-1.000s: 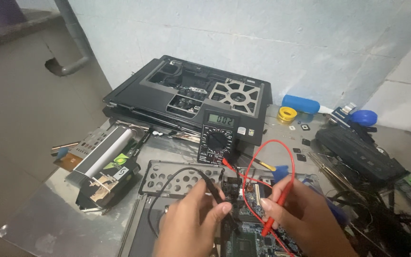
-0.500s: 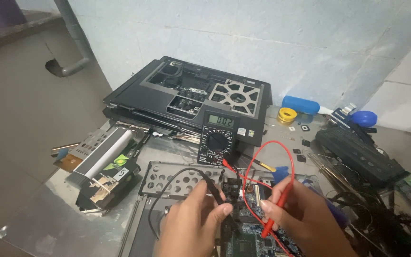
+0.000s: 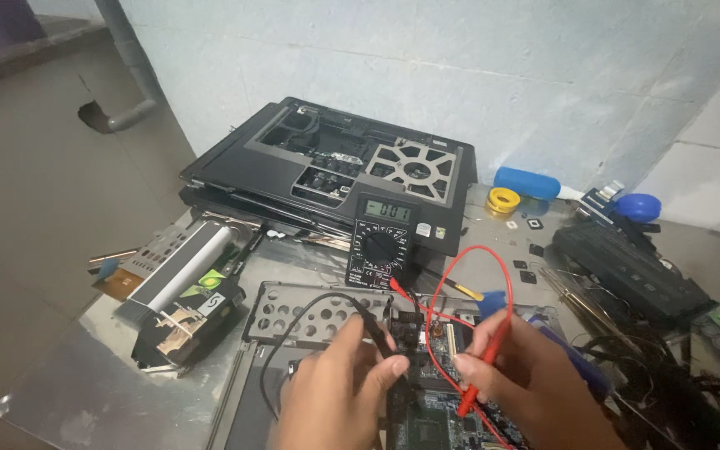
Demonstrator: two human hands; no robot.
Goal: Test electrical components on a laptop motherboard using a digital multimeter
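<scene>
My left hand (image 3: 339,387) pinches a black test probe (image 3: 379,337), its tip down on a circuit board (image 3: 431,408) at the bottom centre. My right hand (image 3: 526,383) grips a red test probe (image 3: 478,379), also pointed at the board. Red and black leads (image 3: 468,275) loop up to a black multimeter (image 3: 381,242) with a lit display, standing just behind the board.
A stripped black laptop chassis (image 3: 335,162) lies at the back against the wall. A perforated metal plate (image 3: 293,312), a cooling part with a silver bar (image 3: 180,292), a blue cylinder (image 3: 526,182), a yellow tape roll (image 3: 503,200) and tangled black cables (image 3: 652,367) crowd the metal table (image 3: 85,392).
Both hands stay on the board with the probes; they shifted only slightly. The view has barely moved.
</scene>
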